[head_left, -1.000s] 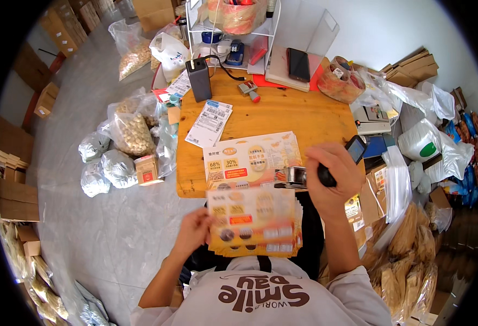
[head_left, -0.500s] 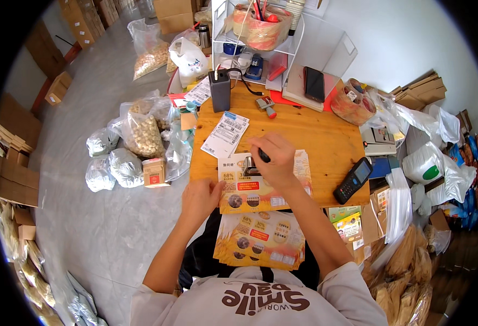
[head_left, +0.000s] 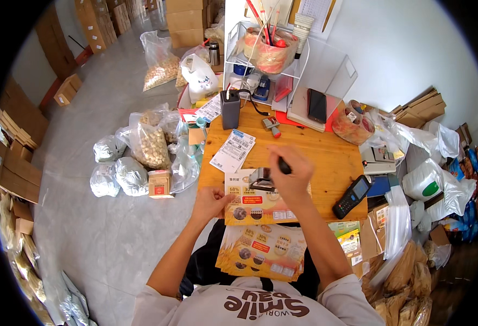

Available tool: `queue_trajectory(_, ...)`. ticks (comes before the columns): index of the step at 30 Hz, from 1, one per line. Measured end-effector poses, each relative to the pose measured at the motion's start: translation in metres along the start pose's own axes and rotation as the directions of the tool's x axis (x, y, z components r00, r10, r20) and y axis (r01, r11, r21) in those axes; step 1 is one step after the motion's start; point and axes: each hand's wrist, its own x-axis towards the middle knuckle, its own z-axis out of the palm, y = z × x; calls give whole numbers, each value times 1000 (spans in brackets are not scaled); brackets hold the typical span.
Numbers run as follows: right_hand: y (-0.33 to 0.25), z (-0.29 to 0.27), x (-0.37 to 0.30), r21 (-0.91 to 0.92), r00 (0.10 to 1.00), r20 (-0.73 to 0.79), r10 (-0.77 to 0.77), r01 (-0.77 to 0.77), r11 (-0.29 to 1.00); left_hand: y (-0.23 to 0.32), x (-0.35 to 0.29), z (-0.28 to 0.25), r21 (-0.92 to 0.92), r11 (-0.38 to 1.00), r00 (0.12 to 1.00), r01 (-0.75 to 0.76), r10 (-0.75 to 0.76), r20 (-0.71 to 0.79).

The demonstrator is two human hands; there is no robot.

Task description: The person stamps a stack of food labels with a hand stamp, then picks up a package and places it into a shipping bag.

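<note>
My right hand point(head_left: 296, 171), slightly blurred, grips a hand stamp point(head_left: 261, 180) with a black knob handle and a metal frame. The stamp is tilted over the upper part of a stack of yellow-orange printed sheets point(head_left: 260, 215) at the table's near edge and looks raised off the top sheet. At that stack's left edge, my left hand point(head_left: 211, 202) pinches the sheets, its thumb on top. A second stack of matching sheets point(head_left: 260, 251) rests fanned out on my lap.
On the wooden table point(head_left: 320, 157) are shipping labels point(head_left: 233, 150), a black power bank point(head_left: 230, 110), a small red-and-grey stamp point(head_left: 272, 126) and a handheld scanner point(head_left: 352, 196). Behind stands a wire rack point(head_left: 298, 68); a phone point(head_left: 316, 106) lies beside it. Filled bags point(head_left: 151, 142) sit on the floor.
The stamp has come up and tilted, with my right hand lifting it off the top sheet. My left hand stays at the sheets' edge. The whole view has shifted slightly.
</note>
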Motion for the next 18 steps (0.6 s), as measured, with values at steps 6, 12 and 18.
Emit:
queue_trajectory(6,-27,-44,18,-35,980,-191,-61,55,998,-5,-1,1,-15,999,999,-47,48,11)
queue_trajectory(12,-6,-47,-2,-171,992,-86,-93,77,982,-30,-35,17,-185,983,992,20,4,125)
queue_trajectory(18,20,-20,-14,-139,998,-19,-54,51,989,-49,-91,32,-143,974,965,176,-142,220)
